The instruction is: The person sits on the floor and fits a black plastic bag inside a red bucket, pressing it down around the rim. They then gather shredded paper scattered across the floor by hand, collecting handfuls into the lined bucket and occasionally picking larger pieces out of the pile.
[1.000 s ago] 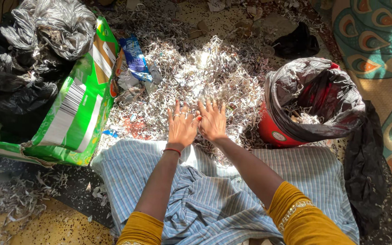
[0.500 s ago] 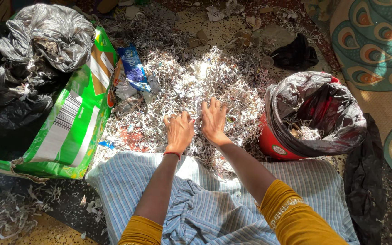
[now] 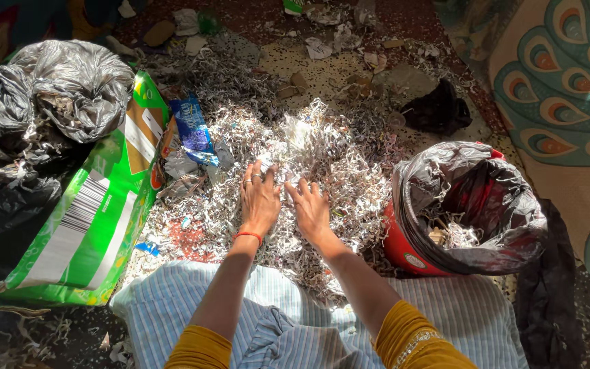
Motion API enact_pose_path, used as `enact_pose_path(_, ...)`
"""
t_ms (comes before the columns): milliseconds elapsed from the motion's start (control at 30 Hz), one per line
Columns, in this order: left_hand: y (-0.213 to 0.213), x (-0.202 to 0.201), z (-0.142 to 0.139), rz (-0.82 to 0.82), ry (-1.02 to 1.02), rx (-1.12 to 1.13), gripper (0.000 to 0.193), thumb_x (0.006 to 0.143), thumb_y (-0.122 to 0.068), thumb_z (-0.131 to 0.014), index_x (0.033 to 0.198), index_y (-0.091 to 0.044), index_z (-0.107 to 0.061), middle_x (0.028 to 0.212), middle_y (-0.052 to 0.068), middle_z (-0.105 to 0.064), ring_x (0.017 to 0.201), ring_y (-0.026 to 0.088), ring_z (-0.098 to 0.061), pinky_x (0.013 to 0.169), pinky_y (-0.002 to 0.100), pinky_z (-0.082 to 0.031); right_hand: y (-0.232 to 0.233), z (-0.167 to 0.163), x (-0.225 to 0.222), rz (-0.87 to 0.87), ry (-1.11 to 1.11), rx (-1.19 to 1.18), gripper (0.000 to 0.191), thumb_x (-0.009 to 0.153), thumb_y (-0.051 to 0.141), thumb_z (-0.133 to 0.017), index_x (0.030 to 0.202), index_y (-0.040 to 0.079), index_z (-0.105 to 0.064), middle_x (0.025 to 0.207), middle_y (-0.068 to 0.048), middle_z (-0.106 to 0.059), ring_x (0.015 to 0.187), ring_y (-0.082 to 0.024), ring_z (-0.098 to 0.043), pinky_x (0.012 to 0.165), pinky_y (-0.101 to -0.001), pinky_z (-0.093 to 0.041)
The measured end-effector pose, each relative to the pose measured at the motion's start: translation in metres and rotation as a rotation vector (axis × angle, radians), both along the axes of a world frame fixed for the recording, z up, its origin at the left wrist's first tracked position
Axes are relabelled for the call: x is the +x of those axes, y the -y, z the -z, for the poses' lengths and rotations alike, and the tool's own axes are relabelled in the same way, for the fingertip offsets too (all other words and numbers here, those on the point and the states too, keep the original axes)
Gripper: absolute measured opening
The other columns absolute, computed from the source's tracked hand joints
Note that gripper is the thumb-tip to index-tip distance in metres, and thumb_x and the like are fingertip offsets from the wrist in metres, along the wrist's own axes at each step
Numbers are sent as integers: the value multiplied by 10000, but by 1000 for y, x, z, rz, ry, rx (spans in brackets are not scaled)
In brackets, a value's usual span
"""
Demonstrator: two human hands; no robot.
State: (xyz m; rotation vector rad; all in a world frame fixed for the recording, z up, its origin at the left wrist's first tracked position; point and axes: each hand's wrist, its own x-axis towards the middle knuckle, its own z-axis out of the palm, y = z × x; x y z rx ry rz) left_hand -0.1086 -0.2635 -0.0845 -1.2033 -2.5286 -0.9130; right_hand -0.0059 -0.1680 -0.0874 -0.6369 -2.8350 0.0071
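A wide heap of shredded paper strips covers the floor in front of me. My left hand, with a ring and a red wrist thread, presses palm-down into the heap, fingers curled around strips. My right hand lies beside it, fingers bent into the same shreds. Both forearms reach out over a blue striped cloth on my lap.
A red bucket lined with a black plastic bag stands right of the heap, shreds inside. A green printed sack and crumpled grey and black bags lie left. A blue wrapper, a dark cloth and a patterned mat lie around.
Both hands have moved forward into the heap and their fingers have gone from spread flat to curled into the shreds. The view has tilted further forward.
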Motion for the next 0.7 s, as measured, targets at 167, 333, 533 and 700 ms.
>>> enact_pose_path(167, -22, -22, -13, 27, 43, -110, 784, 839, -141, -723, 1536, -265, -387, 1625, 285, -261, 1485, 483, -243, 1132, 639, -264, -3, -1, -4, -17, 48, 49, 843, 805, 82, -656, 1560, 306, -355, 1462, -138, -471, 1166, -325, -542, 837, -489, -539)
enact_pose_path(333, -39, -36, -21, 18, 235, -282, 797, 821, -198, -769, 1510, -354, -400, 1602, 262, -285, 1482, 467, -276, 1153, 640, -263, -7, -2, -4, 12, 175, -76, 810, 849, 44, -615, 1570, 317, -367, 1414, -170, -475, 1220, -361, -513, 759, -418, -580)
enact_pose_path(533, -51, -40, -34, 6, 272, -435, 800, 839, -297, -732, 1553, -318, -371, 1567, 256, -337, 1486, 439, -284, 1204, 670, -153, -10, 12, 3, -103, -230, -121, 656, 887, -26, -485, 1513, 173, -484, 1435, -290, -479, 1120, -453, -560, 702, -447, -616)
enact_pose_path(700, -76, -31, -34, -91, 416, -495, 976, 817, -511, -746, 1586, -183, -243, 1611, 260, -209, 1513, 430, -143, 1210, 645, -47, -10, 25, 10, -97, -267, -256, 439, 1018, 91, -373, 1439, 61, -495, 1473, -316, -456, 1113, -479, -590, 696, -445, -619)
